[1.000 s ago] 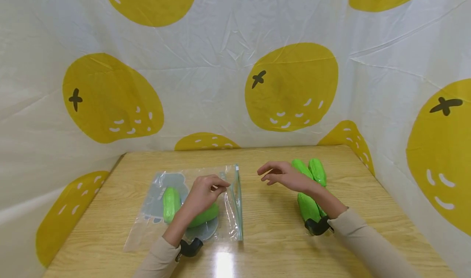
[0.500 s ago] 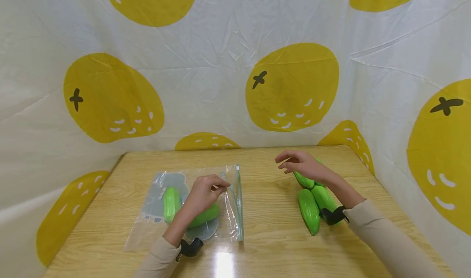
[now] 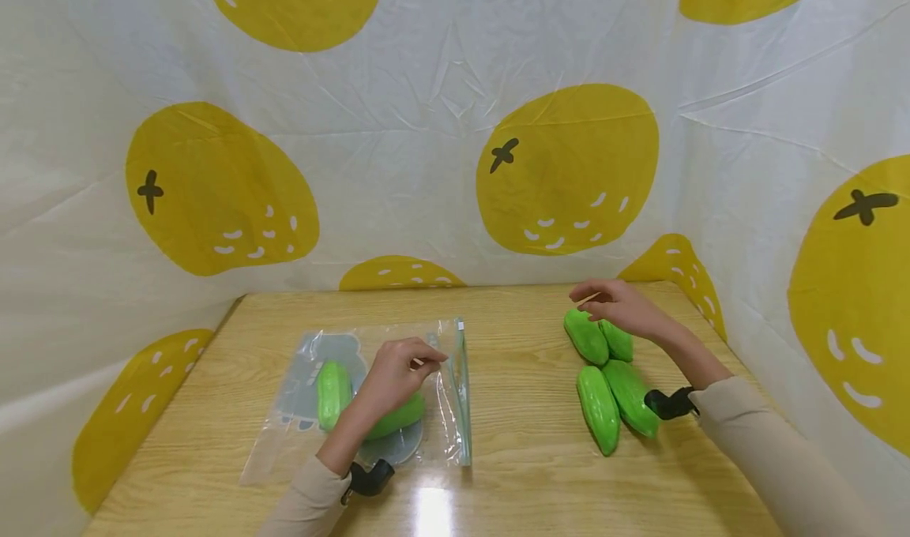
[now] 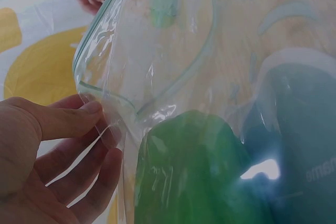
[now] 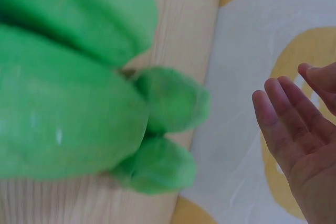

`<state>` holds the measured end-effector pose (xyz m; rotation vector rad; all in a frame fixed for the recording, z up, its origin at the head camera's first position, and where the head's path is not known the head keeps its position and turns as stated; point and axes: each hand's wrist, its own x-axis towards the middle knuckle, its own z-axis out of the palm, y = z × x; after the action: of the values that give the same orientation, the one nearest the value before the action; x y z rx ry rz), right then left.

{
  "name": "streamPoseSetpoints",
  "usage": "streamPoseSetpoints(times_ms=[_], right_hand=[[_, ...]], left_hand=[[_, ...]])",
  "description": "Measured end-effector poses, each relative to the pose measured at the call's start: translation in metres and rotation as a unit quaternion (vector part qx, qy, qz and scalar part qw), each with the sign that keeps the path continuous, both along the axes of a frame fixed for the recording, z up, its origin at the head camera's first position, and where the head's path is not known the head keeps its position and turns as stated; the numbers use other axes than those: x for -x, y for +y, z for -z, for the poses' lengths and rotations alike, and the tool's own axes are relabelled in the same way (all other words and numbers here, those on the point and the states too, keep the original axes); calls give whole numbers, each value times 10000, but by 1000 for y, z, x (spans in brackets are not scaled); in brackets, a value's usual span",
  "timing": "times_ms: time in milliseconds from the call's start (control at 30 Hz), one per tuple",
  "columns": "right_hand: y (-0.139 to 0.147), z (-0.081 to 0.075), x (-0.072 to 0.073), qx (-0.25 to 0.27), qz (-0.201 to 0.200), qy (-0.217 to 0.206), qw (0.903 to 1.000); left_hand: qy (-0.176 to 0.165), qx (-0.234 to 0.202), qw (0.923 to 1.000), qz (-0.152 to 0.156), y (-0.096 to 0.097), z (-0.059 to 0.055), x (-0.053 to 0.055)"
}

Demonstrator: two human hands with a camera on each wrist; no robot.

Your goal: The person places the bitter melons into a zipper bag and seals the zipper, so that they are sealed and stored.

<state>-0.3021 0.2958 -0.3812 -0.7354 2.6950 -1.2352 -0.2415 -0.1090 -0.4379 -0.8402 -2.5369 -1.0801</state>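
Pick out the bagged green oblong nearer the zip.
The right oblong in the head view, partly behind the left hand; the left oblong lies farther from the zip.

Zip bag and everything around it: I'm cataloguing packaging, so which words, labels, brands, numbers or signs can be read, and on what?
No text reads with certainty.
Zip bag, blue print: pale lettering in the left wrist view, too faint and cut off by the picture's edge to read.
Backdrop: dark cross-shaped marks, not words.

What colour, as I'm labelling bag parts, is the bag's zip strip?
The zip strip is pale blue-green, best seen in the head view.
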Motion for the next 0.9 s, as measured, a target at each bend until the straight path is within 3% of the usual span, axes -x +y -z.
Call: streamPoseSetpoints(times_ms=[267,533,900], right_hand=[[16,5,4,-1011,231,543,9931],[29,17,10,-1999,-54,1282,9714],[44,34,10,-2034,5,824,9756]], left_hand=[[-193,42,9998,-76,0,1,1],[-206,60,9997,-111,0,2,0],[-199,50,9997,-97,0,2,1]])
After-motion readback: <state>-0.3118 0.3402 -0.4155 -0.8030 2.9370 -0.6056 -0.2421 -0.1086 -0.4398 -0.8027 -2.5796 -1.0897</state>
